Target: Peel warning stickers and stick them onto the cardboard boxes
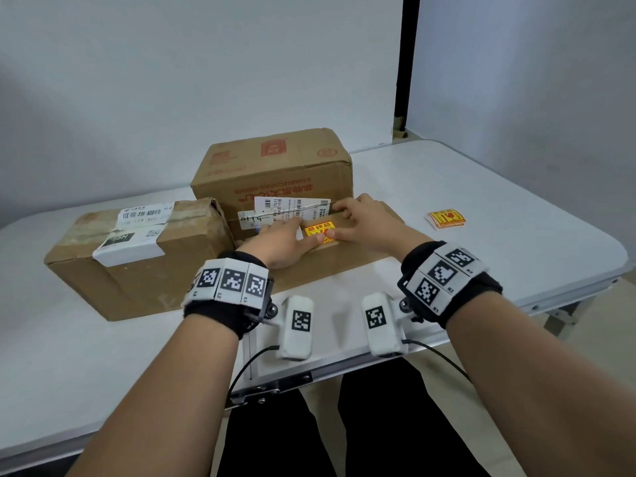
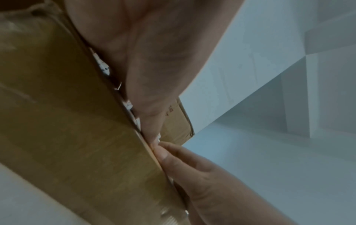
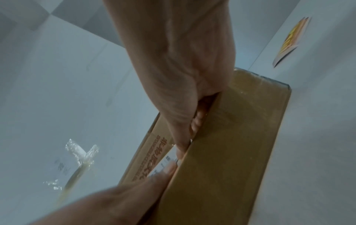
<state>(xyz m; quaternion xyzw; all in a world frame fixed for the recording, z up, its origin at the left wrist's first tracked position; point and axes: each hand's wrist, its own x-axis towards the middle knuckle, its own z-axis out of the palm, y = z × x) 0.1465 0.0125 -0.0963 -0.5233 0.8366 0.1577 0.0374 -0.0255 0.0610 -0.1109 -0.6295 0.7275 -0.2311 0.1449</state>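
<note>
A yellow and red warning sticker (image 1: pixel 317 233) lies on top of a low cardboard box (image 1: pixel 330 265) at the table's middle. My left hand (image 1: pixel 279 241) lies flat on the box at the sticker's left edge. My right hand (image 1: pixel 364 218) lies flat at its right edge, thumb on the sticker. The fingers of both are straight and press down. In the left wrist view my left hand (image 2: pixel 154 60) rests on the box top (image 2: pixel 77 121), and the right hand (image 2: pixel 192 167) meets it. The right wrist view shows my right hand (image 3: pixel 183 76) on the box (image 3: pixel 231 152); the sticker is hidden there.
A tall cardboard box (image 1: pixel 275 163) with white shipping labels stands right behind the low one. Another taped box (image 1: pixel 137 249) sits to the left. A small stack of warning stickers (image 1: pixel 446 218) (image 3: pixel 291 39) lies on the white table (image 1: pixel 499 187) to the right.
</note>
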